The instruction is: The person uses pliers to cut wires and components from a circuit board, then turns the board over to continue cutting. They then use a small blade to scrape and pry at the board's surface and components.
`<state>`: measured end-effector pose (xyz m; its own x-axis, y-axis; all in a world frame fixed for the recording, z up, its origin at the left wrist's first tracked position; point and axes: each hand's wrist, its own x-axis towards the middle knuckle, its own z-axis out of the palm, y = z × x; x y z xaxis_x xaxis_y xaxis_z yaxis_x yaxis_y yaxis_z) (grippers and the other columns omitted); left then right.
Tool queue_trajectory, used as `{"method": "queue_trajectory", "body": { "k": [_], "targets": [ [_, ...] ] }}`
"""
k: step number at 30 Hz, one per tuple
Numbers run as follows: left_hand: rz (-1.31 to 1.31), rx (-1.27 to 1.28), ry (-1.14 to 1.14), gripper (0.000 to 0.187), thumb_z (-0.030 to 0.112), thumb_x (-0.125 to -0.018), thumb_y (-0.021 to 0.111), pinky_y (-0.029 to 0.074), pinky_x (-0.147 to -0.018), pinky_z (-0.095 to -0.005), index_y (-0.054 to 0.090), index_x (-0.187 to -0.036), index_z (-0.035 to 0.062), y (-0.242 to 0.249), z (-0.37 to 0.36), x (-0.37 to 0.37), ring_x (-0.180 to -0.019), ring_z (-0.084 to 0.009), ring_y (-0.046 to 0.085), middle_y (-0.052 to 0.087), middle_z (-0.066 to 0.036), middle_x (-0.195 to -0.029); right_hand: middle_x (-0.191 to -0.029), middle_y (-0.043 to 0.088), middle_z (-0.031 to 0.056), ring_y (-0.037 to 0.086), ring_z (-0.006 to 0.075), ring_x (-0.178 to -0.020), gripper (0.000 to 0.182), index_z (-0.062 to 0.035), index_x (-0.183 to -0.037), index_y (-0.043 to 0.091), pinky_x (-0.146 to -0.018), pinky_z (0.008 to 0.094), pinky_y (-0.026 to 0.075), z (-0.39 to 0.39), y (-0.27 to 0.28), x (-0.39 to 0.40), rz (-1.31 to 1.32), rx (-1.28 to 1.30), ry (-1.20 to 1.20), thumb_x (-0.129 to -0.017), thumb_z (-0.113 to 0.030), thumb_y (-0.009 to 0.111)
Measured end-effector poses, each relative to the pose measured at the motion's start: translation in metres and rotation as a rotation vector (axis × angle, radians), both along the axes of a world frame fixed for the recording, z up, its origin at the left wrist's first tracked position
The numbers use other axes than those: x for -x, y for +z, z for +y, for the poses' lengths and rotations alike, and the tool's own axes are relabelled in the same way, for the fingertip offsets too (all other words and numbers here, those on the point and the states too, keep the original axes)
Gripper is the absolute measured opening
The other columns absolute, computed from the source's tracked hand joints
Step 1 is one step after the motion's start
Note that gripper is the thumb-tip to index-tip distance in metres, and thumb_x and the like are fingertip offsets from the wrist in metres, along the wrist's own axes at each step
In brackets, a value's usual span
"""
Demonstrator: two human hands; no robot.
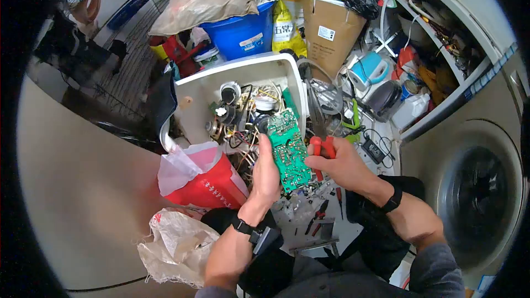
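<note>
My left hand (pixel 266 174) is closed around the edge of a green circuit board (pixel 291 154). The board is tilted, and the face with rows of solder points and small parts is turned up. My right hand (pixel 345 164) grips red-handled pliers (pixel 323 146) just right of the board. Their handles are partly covered by my fingers, and the dark metal jaws seem to point away from me. Beyond both hands, a white bin (pixel 243 66) holds tangled wires, small motors and other electrical parts.
A red bag (pixel 208 185) stands left of my left hand, with a woven sack (pixel 174 245) below it. Hand tools (pixel 317 218) and scraps lie on the floor between my legs. A blue bucket (pixel 237 36) and cardboard box (pixel 334 33) stand behind the bin; a washing machine (pixel 475 187) is right.
</note>
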<state>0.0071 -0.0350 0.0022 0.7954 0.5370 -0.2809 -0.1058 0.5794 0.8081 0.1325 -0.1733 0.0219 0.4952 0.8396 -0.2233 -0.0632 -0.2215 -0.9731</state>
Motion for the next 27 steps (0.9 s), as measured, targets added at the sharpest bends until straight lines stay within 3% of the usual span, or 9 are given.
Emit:
{"method": "queue_trajectory", "body": {
  "k": [16, 21, 22, 23, 24, 26, 27],
  "targets": [
    [0.018, 0.066, -0.025, 0.063, 0.055, -0.111, 0.032, 0.057, -0.089, -0.0339, 0.058, -0.136, 0.004, -0.003, -0.003, -0.004, -0.098, -0.0169, 0.07, 0.07, -0.008, -0.117, -0.08, 0.062, -0.0032, 0.056, 0.0054, -0.071, 0.017, -0.004, -0.097, 0.064, -0.065, 0.0263, 0.048, -0.005, -0.007, -0.007, -0.071, 0.043, 0.005, -0.089, -0.013, 0.076],
    [0.114, -0.186, -0.06, 0.041, 0.04, -0.109, 0.052, 0.056, -0.076, -0.0283, 0.064, -0.122, 0.003, -0.014, 0.0, -0.003, -0.088, -0.0097, 0.066, 0.069, -0.003, -0.105, -0.079, 0.062, -0.0029, 0.057, 0.0051, -0.072, 0.016, -0.0024, -0.096, 0.065, -0.064, 0.0266, 0.048, -0.006, -0.004, -0.003, -0.127, 0.02, -0.047, -0.09, -0.013, 0.076],
    [0.11, -0.144, -0.054, 0.038, 0.03, -0.105, 0.063, 0.054, -0.074, -0.027, 0.059, -0.126, -0.0001, -0.015, 0.001, -0.004, -0.087, -0.0086, 0.065, 0.069, -0.002, -0.103, -0.078, 0.062, -0.0031, 0.057, 0.0051, -0.071, 0.016, -0.0024, -0.095, 0.066, -0.063, 0.0266, 0.047, -0.006, -0.003, -0.002, -0.129, 0.019, -0.063, -0.09, -0.014, 0.076],
    [0.106, -0.148, -0.05, 0.038, 0.03, -0.105, 0.063, 0.054, -0.074, -0.027, 0.059, -0.126, -0.0001, -0.016, 0.002, -0.006, -0.087, -0.0086, 0.065, 0.069, -0.002, -0.103, -0.077, 0.061, -0.0032, 0.056, 0.0051, -0.071, 0.016, -0.0025, -0.095, 0.067, -0.063, 0.0265, 0.047, -0.006, -0.003, -0.002, -0.13, 0.017, -0.079, -0.09, -0.014, 0.076],
    [0.09, -0.261, -0.011, 0.044, 0.028, -0.102, 0.068, 0.054, -0.076, -0.0272, 0.054, -0.131, -0.0018, -0.017, 0.002, -0.007, -0.089, -0.0093, 0.065, 0.068, -0.003, -0.105, -0.077, 0.061, -0.0032, 0.056, 0.0051, -0.071, 0.016, -0.0025, -0.095, 0.067, -0.063, 0.0265, 0.047, -0.006, -0.006, -0.002, -0.134, 0.015, -0.076, -0.09, -0.014, 0.076],
    [0.107, -0.431, 0.05, 0.067, 0.022, -0.094, 0.078, 0.055, -0.084, -0.0279, 0.04, -0.142, -0.0044, -0.012, 0.002, -0.007, -0.097, -0.0119, 0.065, 0.067, -0.007, -0.113, -0.076, 0.067, 0.0049, 0.06, 0.0117, -0.068, 0.027, -0.002, -0.1, 0.068, -0.065, 0.0322, 0.051, -0.006, -0.017, -0.004, -0.163, 0.073, -0.079, -0.087, -0.023, 0.078],
    [0.106, -0.431, 0.053, 0.067, 0.022, -0.094, 0.078, 0.055, -0.084, -0.0279, 0.04, -0.142, -0.0044, -0.017, 0.001, -0.009, -0.097, -0.0119, 0.065, 0.067, -0.007, -0.113, -0.076, 0.067, 0.0049, 0.06, 0.0117, -0.068, 0.027, -0.002, -0.1, 0.068, -0.065, 0.0322, 0.051, -0.005, -0.015, -0.001, -0.164, 0.072, -0.076, -0.087, -0.023, 0.078]
  ]
}}
